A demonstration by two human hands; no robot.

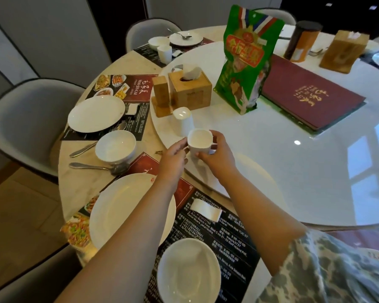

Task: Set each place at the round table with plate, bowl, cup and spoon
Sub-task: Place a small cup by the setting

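Observation:
Both hands hold one white cup (200, 141) above the edge of the glass turntable (293, 171). My left hand (173, 159) grips its left side and my right hand (217, 154) its right side. A second white cup (182, 120) stands just behind it on the turntable. Nearest me lie a white plate (118, 208) and a white bowl (187, 272) on a placemat (217, 237). The place to the left has a plate (96, 113), a bowl (115, 145) and two spoons (96, 166), (83, 149). A far place holds a plate with a spoon (186, 37), a bowl (159, 42) and a cup (164, 53).
On the turntable stand a bamboo tissue box (189, 89), a small wooden holder (161, 92), a green snack bag (247, 60), a dark red menu (311, 92), a dark canister (302, 41) and a brown box (342, 51). Grey chairs (29, 119) ring the table. A folded white napkin (206, 209) lies on my placemat.

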